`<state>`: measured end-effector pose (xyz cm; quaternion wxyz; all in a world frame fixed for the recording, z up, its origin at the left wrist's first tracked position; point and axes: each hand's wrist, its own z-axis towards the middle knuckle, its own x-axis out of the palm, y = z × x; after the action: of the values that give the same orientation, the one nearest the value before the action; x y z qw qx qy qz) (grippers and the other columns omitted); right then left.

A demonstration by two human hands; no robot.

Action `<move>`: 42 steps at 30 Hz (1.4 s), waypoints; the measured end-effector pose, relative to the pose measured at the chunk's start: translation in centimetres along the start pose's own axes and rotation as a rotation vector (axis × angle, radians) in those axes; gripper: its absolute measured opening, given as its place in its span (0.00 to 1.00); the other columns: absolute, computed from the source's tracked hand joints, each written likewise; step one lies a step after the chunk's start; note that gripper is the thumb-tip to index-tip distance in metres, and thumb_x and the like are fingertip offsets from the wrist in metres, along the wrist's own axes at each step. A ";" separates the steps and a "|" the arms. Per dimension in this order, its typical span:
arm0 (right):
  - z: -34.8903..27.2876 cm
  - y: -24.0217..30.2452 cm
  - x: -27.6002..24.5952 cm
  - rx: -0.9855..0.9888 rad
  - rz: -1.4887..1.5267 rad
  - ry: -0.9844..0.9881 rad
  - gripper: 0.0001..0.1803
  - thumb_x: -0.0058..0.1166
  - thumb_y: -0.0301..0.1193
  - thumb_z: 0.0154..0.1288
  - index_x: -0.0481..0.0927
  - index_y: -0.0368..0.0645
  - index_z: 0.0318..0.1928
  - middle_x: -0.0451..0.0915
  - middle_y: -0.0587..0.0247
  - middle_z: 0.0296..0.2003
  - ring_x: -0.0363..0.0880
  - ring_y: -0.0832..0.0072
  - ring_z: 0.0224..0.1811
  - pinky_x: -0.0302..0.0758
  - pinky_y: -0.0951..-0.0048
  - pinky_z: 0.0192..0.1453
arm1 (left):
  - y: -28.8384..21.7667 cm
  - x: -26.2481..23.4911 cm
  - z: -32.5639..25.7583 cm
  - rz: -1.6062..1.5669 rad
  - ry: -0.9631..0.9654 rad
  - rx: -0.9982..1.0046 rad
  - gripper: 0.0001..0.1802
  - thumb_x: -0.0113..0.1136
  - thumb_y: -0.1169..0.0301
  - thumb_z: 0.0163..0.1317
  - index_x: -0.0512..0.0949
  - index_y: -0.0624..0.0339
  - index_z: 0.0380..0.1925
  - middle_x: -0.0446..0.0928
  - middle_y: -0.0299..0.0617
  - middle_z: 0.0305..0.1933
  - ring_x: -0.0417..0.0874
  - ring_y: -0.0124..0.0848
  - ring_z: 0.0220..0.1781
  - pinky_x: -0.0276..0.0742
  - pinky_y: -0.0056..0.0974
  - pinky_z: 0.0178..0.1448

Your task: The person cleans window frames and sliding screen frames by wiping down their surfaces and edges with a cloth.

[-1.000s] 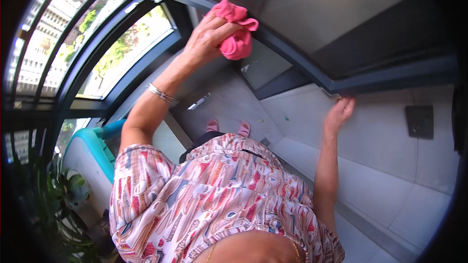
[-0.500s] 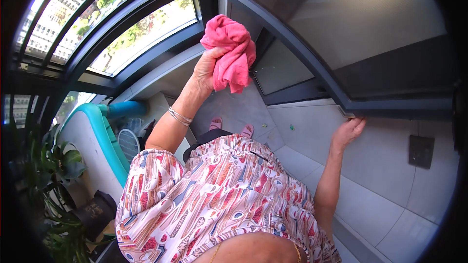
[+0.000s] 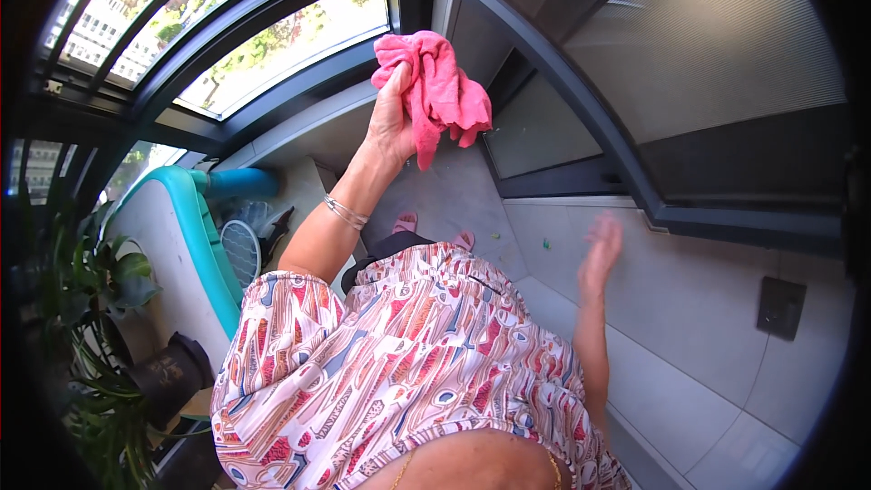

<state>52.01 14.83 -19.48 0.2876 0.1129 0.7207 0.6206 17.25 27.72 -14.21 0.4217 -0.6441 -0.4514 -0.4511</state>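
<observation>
A crumpled pink cloth (image 3: 445, 91) is bunched in my left hand (image 3: 393, 118), which is raised in front of me with the thumb pressed on the fabric. Folds of the cloth hang down past the fingers. My right hand (image 3: 601, 249), blurred by motion, is in the air with its fingers extended and apart, nothing in them. It is just left of the lower corner of a dark-framed glass panel (image 3: 667, 218), apart from it.
Barred windows (image 3: 290, 45) run along the upper left. A white and teal tub-like piece (image 3: 195, 245) stands at the left, near a potted plant (image 3: 127, 281) and a dark pot (image 3: 172, 372). A dark wall plate (image 3: 780, 307) is on the tiled wall at the right.
My right hand has let go of the panel's lower edge and moved left. The cloth in my left hand has shifted and spread a little to the right.
</observation>
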 end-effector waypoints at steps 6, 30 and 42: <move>-3.0 5.1 11.0 -0.208 0.128 0.621 0.28 0.57 0.30 0.61 0.66 0.36 0.60 0.73 0.56 0.46 0.73 0.79 0.39 0.73 0.77 0.44 | 1.7 0.0 -0.1 -0.009 0.035 0.030 0.21 0.53 0.57 0.65 0.70 0.54 0.53 0.74 0.42 0.55 0.74 0.40 0.58 0.66 0.52 0.65; -0.3 17.5 16.5 -0.359 0.453 0.695 0.10 0.48 0.33 0.70 0.80 0.40 0.39 0.78 0.73 0.30 0.73 0.85 0.35 0.71 0.81 0.43 | 0.4 -4.3 -4.0 1.102 -0.049 0.156 0.38 0.60 0.85 0.47 0.61 0.61 0.61 0.72 0.48 0.54 0.77 0.35 0.53 0.76 0.35 0.55; -1.8 19.4 17.2 -0.795 0.138 0.618 0.13 0.52 0.27 0.64 0.77 0.34 0.48 0.79 0.56 0.41 0.79 0.73 0.41 0.75 0.76 0.47 | 2.8 0.8 -3.7 0.436 -0.080 0.051 0.20 0.55 0.63 0.65 0.69 0.63 0.52 0.77 0.42 0.48 0.80 0.30 0.47 0.78 0.36 0.52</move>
<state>33.37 26.24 -5.47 0.0398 -0.1467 0.4711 0.8689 19.36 23.74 -12.93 0.5069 -0.7331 -0.3292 -0.3119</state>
